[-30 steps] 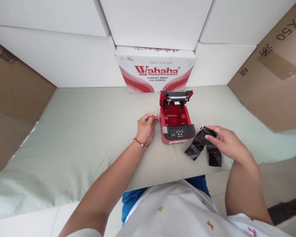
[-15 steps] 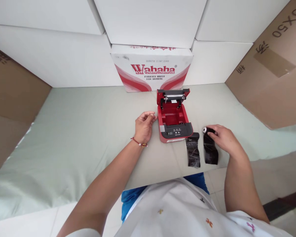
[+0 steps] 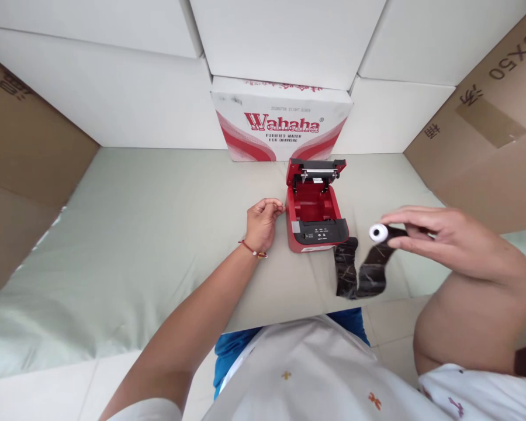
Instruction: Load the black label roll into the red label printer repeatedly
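The printer (image 3: 318,222) sits on the desk (image 3: 179,193), its lid (image 3: 318,169) raised at the far side and the red bay (image 3: 312,204) facing up. The Wahaha box (image 3: 283,126) stands upright behind it. The black control panel (image 3: 322,233) is on the near side, towards the person.

The right hand (image 3: 451,237) grasps the roll (image 3: 378,233) between thumb and fingers, to the right of the printer and apart from it. The roll's white end points left, towards the printer, and its long axis runs roughly sideways, with the hand gripping from the right. The bay also looks wider from side to side, so the two lie in much the same direction. A dark strip (image 3: 373,273) hangs from the roll in a curve, down to the near part of the desk. Another dark length (image 3: 345,269) lies just beside the printer's near right corner; whether the two are one piece is hard to tell from this angle.

The left hand (image 3: 262,225) is at the printer's left wall, fingers curled in and tips together, with nothing visible in its grasp. It may be touching the wall, but I cannot be certain. Of the two hands, the left is nearer the printer, and the bay lies between them. A red bracelet (image 3: 253,251) circles the left wrist.
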`<state>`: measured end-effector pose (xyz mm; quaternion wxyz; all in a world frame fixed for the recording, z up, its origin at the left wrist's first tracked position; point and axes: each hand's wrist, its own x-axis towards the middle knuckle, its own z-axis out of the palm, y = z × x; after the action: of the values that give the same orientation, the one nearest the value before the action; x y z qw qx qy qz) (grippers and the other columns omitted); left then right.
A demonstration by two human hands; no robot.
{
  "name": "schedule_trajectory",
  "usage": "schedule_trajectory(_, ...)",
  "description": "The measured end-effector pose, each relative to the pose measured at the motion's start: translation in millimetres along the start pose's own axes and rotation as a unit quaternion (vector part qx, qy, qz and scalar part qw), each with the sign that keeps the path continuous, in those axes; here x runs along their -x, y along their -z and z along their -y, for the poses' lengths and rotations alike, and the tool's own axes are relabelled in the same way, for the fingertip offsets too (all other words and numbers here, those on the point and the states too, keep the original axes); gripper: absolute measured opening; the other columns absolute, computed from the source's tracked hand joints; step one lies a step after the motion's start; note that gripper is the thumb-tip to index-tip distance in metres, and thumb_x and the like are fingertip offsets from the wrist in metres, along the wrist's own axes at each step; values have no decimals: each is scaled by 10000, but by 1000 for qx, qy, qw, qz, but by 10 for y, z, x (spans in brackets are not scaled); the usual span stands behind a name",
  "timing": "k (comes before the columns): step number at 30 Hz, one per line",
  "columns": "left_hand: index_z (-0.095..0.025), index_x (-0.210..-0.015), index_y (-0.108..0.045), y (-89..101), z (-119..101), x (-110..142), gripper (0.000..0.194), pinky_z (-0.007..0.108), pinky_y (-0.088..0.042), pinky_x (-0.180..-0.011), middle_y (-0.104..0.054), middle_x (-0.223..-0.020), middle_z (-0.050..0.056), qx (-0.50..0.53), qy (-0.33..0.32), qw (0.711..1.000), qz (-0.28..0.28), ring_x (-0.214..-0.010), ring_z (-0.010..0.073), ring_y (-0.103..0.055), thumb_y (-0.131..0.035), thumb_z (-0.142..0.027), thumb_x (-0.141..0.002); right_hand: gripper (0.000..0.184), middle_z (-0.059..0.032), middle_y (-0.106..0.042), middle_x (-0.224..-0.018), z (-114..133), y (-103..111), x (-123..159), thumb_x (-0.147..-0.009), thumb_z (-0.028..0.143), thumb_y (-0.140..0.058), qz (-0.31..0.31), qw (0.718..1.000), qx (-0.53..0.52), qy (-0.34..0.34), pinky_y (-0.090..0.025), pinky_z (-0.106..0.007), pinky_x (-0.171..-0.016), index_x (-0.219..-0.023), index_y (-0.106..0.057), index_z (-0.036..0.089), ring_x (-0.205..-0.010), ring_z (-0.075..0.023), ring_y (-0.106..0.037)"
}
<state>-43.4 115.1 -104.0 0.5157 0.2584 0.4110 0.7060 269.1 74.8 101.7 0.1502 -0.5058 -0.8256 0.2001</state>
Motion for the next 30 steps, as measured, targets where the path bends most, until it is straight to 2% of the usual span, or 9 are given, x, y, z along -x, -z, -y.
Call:
schedule_trajectory(2,-193,-690,-709,2,-1,3,135,317,-558,-795,-674,-747,11,-4,-4,1000,3,-737,132,-626,-791,-283,-748,362,-30,-772,-882,194,-142,-245,-952,574,-686,30,999,-27,33,-501,-337,-563,-1150,-839,313,-577,-169,-562)
schedule_trajectory(7,-194,-699,-689,10,5,7,147,328,-560,-804,-657,-744,10,-26,-22,999,14,-728,132,-626,-743,-304,-780,312,-67,-785,-1195,508,-713,-821,-962,229,-681,-22,996,65,52,-541,-350,-807,-1258,-779,220,-835,-203,-702)
schedule_trajectory(11,-207,-665,-614,19,48,5,162,347,-564,-803,-617,-701,-3,-64,-44,997,24,-705,143,-618,-663,-283,-800,318,-129,-746,-1280,667,-960,-1019,-1006,206,-644,13,980,196,18,-534,-397,-874,-1306,-747,173,-1076,-299,-726)
schedule_trajectory(15,-223,-628,-528,29,55,57,194,350,-530,-803,-560,-676,-7,-136,-93,986,23,-710,161,-571,-577,-196,-814,308,-139,-756,-1260,717,-1007,-1053,-1029,202,-604,40,968,248,12,-519,-388,-826,-1306,-733,167,-1075,-308,-734)
schedule_trajectory(18,-226,-639,-547,13,-22,187,221,379,-498,-888,-562,-772,18,-202,-161,966,6,-824,193,-554,-570,-141,-843,324,-144,-771,-1299,660,-1053,-1105,-1012,178,-611,59,969,241,13,-516,-380,-855,-1311,-736,178,-1111,-312,-740)
schedule_trajectory(20,-230,-744,-615,-19,-91,321,197,408,-485,-937,-594,-894,44,-279,-264,923,-1,-938,223,-572,-554,-129,-901,345,-149,-790,-1286,597,-1106,-1176,-994,163,-619,73,971,227,10,-520,-386,-883,-1314,-745,179,-1136,-327,-745)
schedule_trajectory(24,-245,-1163,-680,-115,-175,625,245,456,-465,-1022,-679,-1120,88,-400,-478,778,82,-1144,267,-614,-553,-153,-976,360,-161,-815,-1236,475,-1221,-1346,-964,150,-633,79,975,208,6,-534,-400,-910,-1296,-771,173,-1151,-353,-755)
schedule_trajectory(27,-237,-1213,-683,-176,-177,766,278,437,-447,-991,-747,-1034,61,-436,-555,694,140,-1075,253,-674,-616,-184,-949,367,-141,-816,-1258,437,-1228,-1369,-973,172,-642,77,978,192,8,-545,-390,-956,-1316,-771,190,-1174,-329,-757)
schedule_trajectory(30,-224,-1164,-703,-203,-173,792,244,416,-436,-964,-782,-962,39,-462,-589,648,144,-1013,234,-705,-684,-205,-922,312,-85,-815,-1287,475,-1096,-1210,-984,182,-653,71,991,103,53,-554,-354,-1008,-1261,-795,216,-1154,-263,-770)
